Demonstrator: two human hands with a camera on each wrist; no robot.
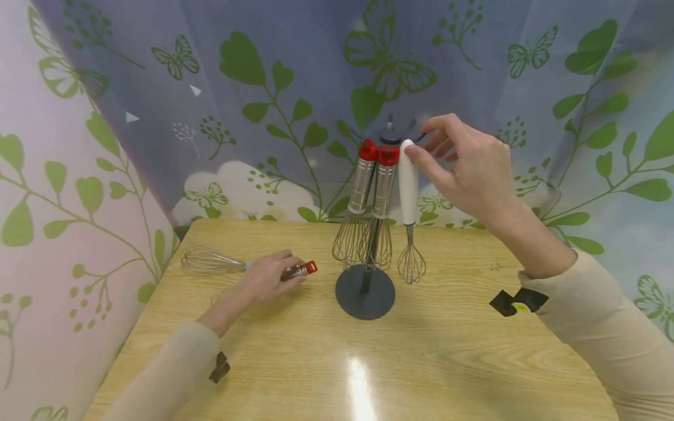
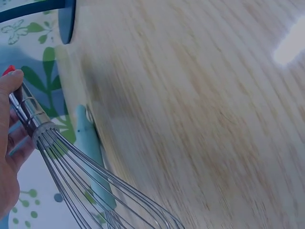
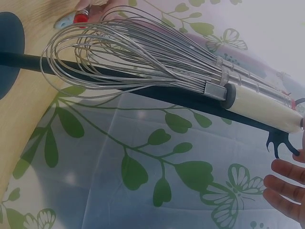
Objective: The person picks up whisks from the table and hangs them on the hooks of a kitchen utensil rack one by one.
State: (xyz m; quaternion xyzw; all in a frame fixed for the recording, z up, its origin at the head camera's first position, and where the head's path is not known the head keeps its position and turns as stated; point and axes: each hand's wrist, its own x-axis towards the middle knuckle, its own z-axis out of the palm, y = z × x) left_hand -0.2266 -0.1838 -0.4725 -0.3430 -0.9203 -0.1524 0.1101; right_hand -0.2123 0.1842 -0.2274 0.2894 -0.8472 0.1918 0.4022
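Note:
A dark metal stand (image 1: pixel 364 304) with a round base and hooks holds hanging whisks. Two of them, a left whisk (image 1: pixel 363 181) and a right whisk (image 1: pixel 385 181), have metal handles with red ends. To their right hangs a white-handled whisk (image 1: pixel 408 187). My right hand (image 1: pixel 474 164) is at its top: the thumb touches the handle and the other fingers spread loosely by a hook. On the table, my left hand (image 1: pixel 271 273) grips a metal-handled whisk (image 2: pixel 28 107) with a red end; the forearm hides most of its wires in the head view. Behind it lies a light-blue-handled whisk (image 2: pixel 90 148).
The stand rises from the wooden table (image 1: pixel 447 351) near its back edge. Behind and at the sides hangs a cloth (image 1: pixel 295 88) printed with leaves and butterflies. Light glares on the table's front part.

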